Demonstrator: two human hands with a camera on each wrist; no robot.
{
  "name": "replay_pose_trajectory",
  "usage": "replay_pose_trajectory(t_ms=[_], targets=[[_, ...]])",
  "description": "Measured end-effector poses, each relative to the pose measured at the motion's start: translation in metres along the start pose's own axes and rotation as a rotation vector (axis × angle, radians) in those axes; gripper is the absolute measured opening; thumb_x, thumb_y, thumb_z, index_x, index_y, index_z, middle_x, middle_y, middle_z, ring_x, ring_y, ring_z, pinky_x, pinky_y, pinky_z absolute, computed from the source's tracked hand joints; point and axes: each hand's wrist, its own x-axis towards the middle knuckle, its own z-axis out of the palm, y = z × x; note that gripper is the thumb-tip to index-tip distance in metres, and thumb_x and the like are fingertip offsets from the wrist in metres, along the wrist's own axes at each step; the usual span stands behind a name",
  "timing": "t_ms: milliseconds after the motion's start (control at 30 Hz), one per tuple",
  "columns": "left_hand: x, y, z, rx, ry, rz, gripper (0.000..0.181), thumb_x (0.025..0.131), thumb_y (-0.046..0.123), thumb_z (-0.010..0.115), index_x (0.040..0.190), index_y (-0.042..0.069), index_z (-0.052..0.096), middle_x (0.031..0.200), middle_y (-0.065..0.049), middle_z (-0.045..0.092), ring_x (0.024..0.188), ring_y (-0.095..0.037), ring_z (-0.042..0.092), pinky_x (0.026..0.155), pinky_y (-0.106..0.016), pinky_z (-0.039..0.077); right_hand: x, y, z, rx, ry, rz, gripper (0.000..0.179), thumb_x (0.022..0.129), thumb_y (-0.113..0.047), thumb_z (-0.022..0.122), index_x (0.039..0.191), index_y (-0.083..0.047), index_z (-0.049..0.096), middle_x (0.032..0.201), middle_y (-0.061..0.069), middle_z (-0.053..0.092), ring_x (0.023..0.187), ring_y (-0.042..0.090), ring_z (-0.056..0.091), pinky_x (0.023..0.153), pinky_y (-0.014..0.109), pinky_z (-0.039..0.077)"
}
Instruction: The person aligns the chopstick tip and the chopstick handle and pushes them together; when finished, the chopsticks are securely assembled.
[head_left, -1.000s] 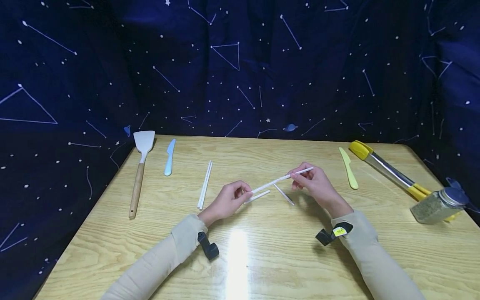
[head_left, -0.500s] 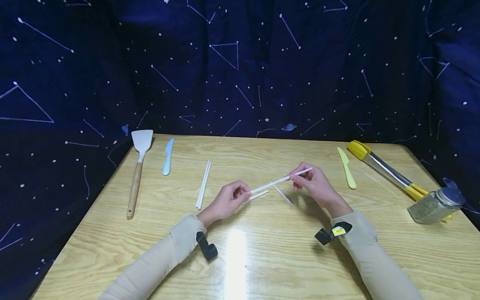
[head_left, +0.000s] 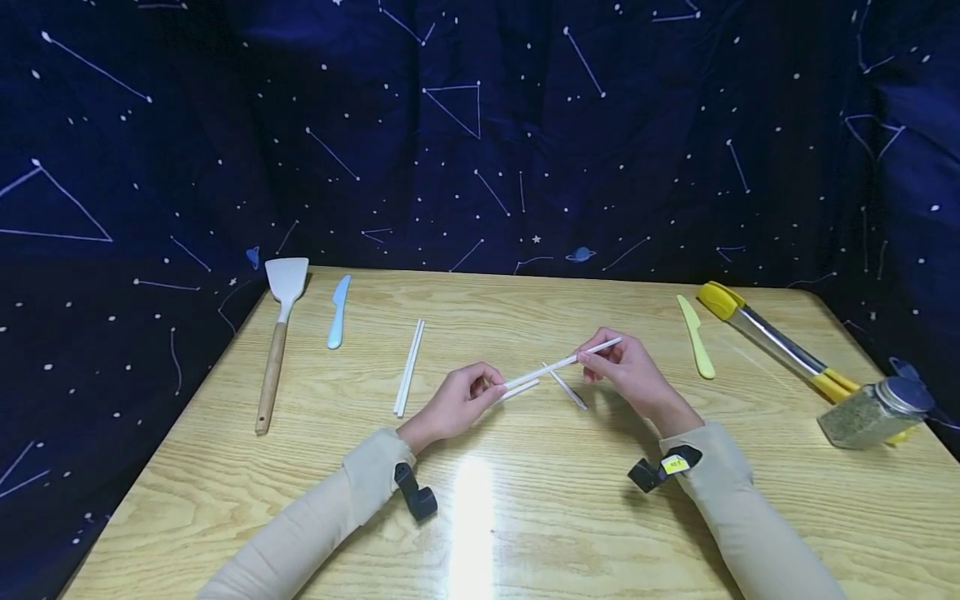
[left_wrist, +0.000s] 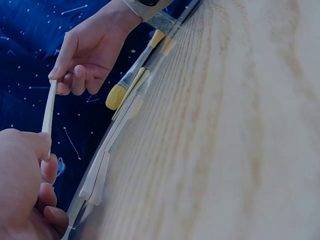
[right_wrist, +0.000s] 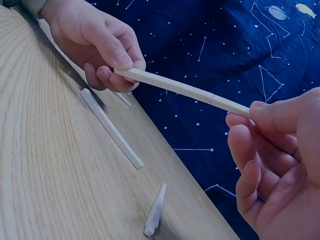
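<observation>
Both hands hold one thin white chopstick (head_left: pixel 527 377) between them, raised over the table and slanting up toward the right. My left hand (head_left: pixel 452 403) pinches its left end between thumb and fingers. Near the other end, my right hand (head_left: pixel 628 375) pinches it the same way, with a short tip sticking out beyond the fingers. Fine rings show on the chopstick (right_wrist: pixel 172 87) in the right wrist view. Below it on the wood lies another white stick (right_wrist: pixel 112 131), partly behind my left hand in the head view. A further white piece (head_left: pixel 570 392) lies slantwise beneath the held chopstick.
Two white chopsticks (head_left: pixel 409 367) lie side by side left of my left hand. Farther left are a blue knife (head_left: pixel 338 312) and a spatula (head_left: pixel 275 358). At right lie a yellow-green knife (head_left: pixel 696 337), yellow-tipped tongs (head_left: pixel 776 337) and a jar of dried herbs (head_left: pixel 862 417).
My right hand has shifted very slightly left and down with its end of the chopstick. Both hands keep the same pinch, and the things on the table lie as before.
</observation>
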Motion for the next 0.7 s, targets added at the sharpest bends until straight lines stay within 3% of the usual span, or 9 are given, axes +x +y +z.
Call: replay_pose_trajectory(t_ms=[200,333,533,700], targets=[[-0.0006,0.0032,0.0000,0.001,0.009,0.013,0.010,0.093,0.003,0.059,0.098,-0.006,0.061,0.069,-0.007,0.046,0.060,-0.013,0.037,0.053,-0.016,0.030,0.0007,-0.0008,0.0005,-0.023,0.009,0.012,0.009,0.095,-0.003,0.056,0.095,0.005,0.058,0.075,-0.004,0.064,0.063,0.009,0.058,0.062,0.023,0.049],[-0.0015,0.0060,0.0024,-0.026,0.009,0.012,0.013,0.094,0.009,0.061,0.100,-0.003,0.061,0.071,-0.004,0.048,0.060,-0.011,0.039,0.051,-0.016,0.032,0.0019,-0.0023,0.0012,-0.027,0.028,0.038,0.012,0.100,-0.012,0.051,0.099,0.000,0.054,0.078,-0.002,0.061,0.065,0.010,0.054,0.062,0.023,0.046],[-0.0017,0.0037,0.0058,-0.041,0.003,0.027,0.011,0.094,0.011,0.060,0.097,0.000,0.061,0.072,-0.003,0.051,0.060,-0.009,0.041,0.052,-0.017,0.034,0.0018,0.0001,0.0015,0.168,0.054,0.024,0.018,0.106,-0.019,0.034,0.099,-0.008,0.047,0.075,-0.005,0.060,0.062,0.006,0.051,0.058,0.020,0.043],[-0.0014,0.0036,0.0060,-0.089,-0.034,0.037,0.010,0.094,0.010,0.061,0.099,0.002,0.062,0.076,-0.009,0.059,0.061,-0.011,0.049,0.055,-0.018,0.039,0.0017,0.0031,0.0019,0.273,0.051,-0.026,0.020,0.106,-0.018,0.034,0.094,-0.009,0.048,0.073,-0.004,0.057,0.061,0.006,0.050,0.057,0.018,0.042]])
